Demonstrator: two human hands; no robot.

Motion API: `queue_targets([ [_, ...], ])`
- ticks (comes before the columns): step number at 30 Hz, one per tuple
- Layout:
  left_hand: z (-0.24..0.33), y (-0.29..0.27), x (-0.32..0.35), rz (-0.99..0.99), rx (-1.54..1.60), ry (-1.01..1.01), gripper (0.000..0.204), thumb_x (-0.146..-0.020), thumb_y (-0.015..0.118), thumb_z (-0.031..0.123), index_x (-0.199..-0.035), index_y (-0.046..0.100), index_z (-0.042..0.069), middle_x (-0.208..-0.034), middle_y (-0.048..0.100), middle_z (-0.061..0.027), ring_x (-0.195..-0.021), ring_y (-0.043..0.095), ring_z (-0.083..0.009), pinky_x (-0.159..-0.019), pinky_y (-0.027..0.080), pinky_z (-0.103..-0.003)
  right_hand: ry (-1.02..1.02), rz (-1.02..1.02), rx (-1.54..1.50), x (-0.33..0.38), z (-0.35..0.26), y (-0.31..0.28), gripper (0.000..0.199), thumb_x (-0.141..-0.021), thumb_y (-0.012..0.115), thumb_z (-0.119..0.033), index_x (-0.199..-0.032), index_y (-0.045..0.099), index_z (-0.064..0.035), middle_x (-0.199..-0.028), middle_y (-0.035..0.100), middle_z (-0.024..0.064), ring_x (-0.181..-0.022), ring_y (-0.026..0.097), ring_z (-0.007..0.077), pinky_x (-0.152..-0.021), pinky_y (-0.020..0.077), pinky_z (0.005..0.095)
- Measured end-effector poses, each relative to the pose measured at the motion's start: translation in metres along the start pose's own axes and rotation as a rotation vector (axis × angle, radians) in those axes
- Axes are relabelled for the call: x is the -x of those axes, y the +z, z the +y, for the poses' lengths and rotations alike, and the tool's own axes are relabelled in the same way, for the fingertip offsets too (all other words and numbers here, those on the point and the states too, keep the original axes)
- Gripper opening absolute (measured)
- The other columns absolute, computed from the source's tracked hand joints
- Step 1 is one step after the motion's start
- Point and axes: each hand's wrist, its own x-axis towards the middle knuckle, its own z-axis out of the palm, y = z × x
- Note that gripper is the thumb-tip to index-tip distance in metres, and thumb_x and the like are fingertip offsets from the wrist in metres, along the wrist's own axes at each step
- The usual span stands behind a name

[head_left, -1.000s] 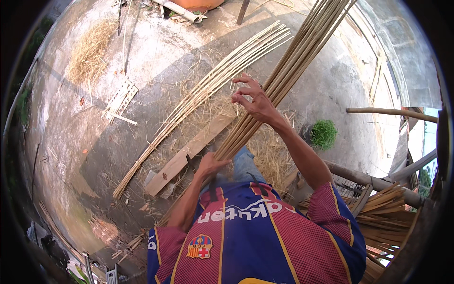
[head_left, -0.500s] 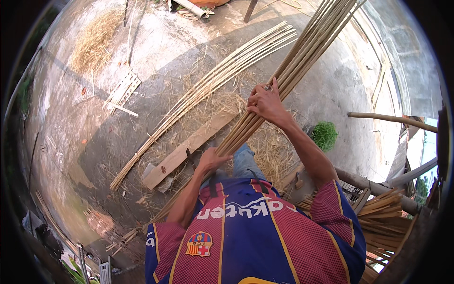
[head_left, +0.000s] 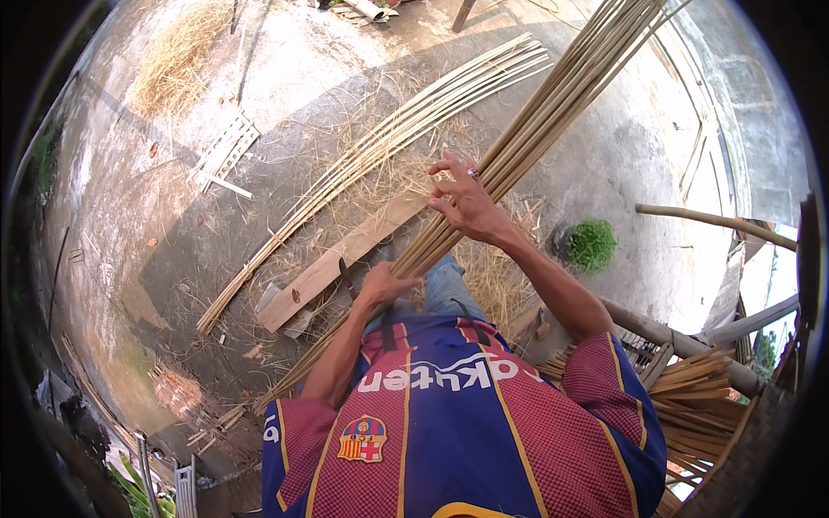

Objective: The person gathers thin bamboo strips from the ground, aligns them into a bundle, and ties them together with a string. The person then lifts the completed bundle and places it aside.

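Note:
A long bundle of thin bamboo strips (head_left: pixel 553 108) slants from the far right down past my lap toward the lower left. My left hand (head_left: pixel 384 285) is closed around it near my waist. Against the bundle's left side, farther up, rests my right hand (head_left: pixel 466 207), its fingers spread and a ring on one of them; any grip by the thumb is hidden. Beside my left hand a dark blade (head_left: pixel 346 274) stands out against a flat wooden plank (head_left: pixel 345 255) on the ground.
Paler strips (head_left: pixel 389 142) lie in a long row beyond the plank. A straw heap (head_left: pixel 177 60) and a white slatted piece (head_left: pixel 226 151) are at far left. To the right are a green plant (head_left: pixel 592 245), a wooden pole (head_left: pixel 717 217) and flat split strips (head_left: pixel 699 388).
My right hand has slid down the bundle toward me, and its fingers have loosened and spread. My left hand keeps its hold.

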Motion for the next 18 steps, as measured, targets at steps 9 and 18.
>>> queue_targets([
  [9,0.0,0.002,0.001,0.02,-0.013,0.005,0.061,-0.072,0.085,0.051,-0.111,0.076,0.004,-0.088,0.076,-0.0155,-0.079,0.074,-0.0263,-0.076,0.055,-0.04,0.122,0.277,0.098,-0.026,0.024,-0.051,0.023,-0.095,0.07,-0.028,-0.107,0.076,-0.009,-0.14,0.054,0.0117,-0.151,0.03,0.0375,-0.125,0.0181,0.055],
  [18,0.001,0.004,0.005,0.021,0.005,-0.007,0.06,-0.072,0.085,0.052,-0.106,0.077,0.003,-0.084,0.076,-0.0154,-0.077,0.073,-0.0255,-0.075,0.055,-0.04,0.211,-0.24,0.435,-0.015,0.017,-0.024,0.021,-0.096,0.067,-0.031,-0.101,0.077,-0.0132,-0.132,0.059,0.0067,-0.149,0.035,0.0323,-0.126,-0.0009,0.0614],
])
